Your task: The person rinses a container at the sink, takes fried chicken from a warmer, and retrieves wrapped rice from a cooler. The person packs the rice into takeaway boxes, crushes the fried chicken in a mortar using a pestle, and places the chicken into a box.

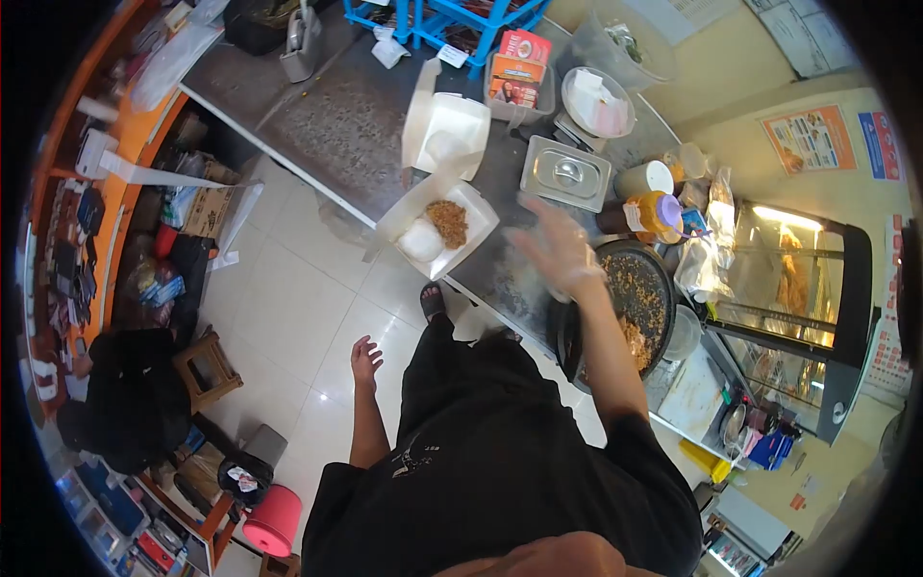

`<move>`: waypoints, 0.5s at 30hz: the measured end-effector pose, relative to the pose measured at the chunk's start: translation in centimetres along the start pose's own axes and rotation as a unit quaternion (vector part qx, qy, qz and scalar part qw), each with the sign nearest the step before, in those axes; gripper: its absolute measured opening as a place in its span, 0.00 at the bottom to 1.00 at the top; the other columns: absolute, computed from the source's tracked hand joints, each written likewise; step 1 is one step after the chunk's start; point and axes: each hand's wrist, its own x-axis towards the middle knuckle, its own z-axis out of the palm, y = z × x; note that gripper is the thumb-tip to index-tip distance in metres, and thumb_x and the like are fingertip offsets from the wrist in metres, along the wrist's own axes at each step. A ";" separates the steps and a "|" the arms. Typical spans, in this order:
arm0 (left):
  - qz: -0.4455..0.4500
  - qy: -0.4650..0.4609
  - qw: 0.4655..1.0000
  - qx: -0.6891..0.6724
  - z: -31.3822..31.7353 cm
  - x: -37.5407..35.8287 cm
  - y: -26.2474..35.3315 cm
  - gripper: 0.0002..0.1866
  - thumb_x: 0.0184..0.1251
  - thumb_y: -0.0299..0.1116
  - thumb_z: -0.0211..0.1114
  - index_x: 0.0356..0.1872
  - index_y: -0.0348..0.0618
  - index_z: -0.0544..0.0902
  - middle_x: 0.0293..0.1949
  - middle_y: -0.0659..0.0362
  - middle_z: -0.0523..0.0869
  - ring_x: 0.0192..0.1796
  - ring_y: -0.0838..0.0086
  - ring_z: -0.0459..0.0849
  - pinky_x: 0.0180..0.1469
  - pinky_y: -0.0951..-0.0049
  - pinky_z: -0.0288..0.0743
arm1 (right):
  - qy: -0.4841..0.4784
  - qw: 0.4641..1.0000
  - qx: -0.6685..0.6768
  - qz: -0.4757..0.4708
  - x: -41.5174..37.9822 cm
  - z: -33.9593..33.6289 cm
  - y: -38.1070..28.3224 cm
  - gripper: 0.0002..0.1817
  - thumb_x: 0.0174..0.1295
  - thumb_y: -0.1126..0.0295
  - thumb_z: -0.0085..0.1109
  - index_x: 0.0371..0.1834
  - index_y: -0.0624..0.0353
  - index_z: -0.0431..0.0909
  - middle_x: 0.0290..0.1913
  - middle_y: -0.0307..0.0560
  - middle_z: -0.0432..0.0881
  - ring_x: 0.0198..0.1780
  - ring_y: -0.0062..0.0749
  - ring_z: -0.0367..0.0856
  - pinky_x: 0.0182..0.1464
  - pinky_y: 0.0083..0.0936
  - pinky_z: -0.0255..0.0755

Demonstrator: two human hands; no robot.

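My right hand (556,245), in what looks like a clear plastic glove, is over the counter with its fingers spread and nothing visible in them. Just left of it an open white takeaway box (479,234) sits at the counter edge, holding a mound of white rice (420,239) and brown crumbly food (447,223). Below my right wrist lies a round black pan (565,338) with brown crumbs and pieces of food; my forearm covers part of it. My left hand (365,361) hangs low over the floor, fingers apart, touching nothing.
Another open white box (452,125) stands farther along the counter. A lidded steel container (567,174), bottles (656,213) and a lit glass display case (784,288) line the right. Blue racks (461,38) are at the back. A person in black (130,399) is at the left.
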 end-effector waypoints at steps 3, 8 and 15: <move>0.004 -0.025 1.000 0.017 1.6 0.6 0.8 0.17 0.74 0.42 0.52 0.59 0.53 0.75 0.49 0.58 0.81 0.45 0.70 0.82 0.43 0.69 0.77 | 0.040 0.986 -0.030 0.158 -8.2 -6.5 3.3 0.27 0.61 0.57 0.63 0.62 0.55 0.73 0.61 0.60 0.77 0.63 0.56 0.73 0.65 0.43 0.66; 0.001 -0.082 0.993 0.086 3.1 3.6 0.8 0.19 0.72 0.45 0.54 0.60 0.56 0.75 0.48 0.58 0.81 0.45 0.69 0.82 0.43 0.68 0.77 | 0.232 0.913 -0.101 0.319 -25.3 -9.0 16.2 0.29 0.59 0.58 0.67 0.61 0.59 0.73 0.59 0.56 0.78 0.62 0.51 0.75 0.64 0.40 0.68; -0.049 -0.095 0.967 0.232 2.9 6.1 1.5 0.20 0.70 0.47 0.55 0.60 0.58 0.75 0.51 0.58 0.81 0.48 0.66 0.81 0.46 0.62 0.76 | 0.157 0.930 -0.137 0.302 -28.0 -4.6 15.6 0.48 0.51 0.43 0.71 0.72 0.49 0.61 0.72 0.55 0.64 0.71 0.61 0.59 0.71 0.48 0.57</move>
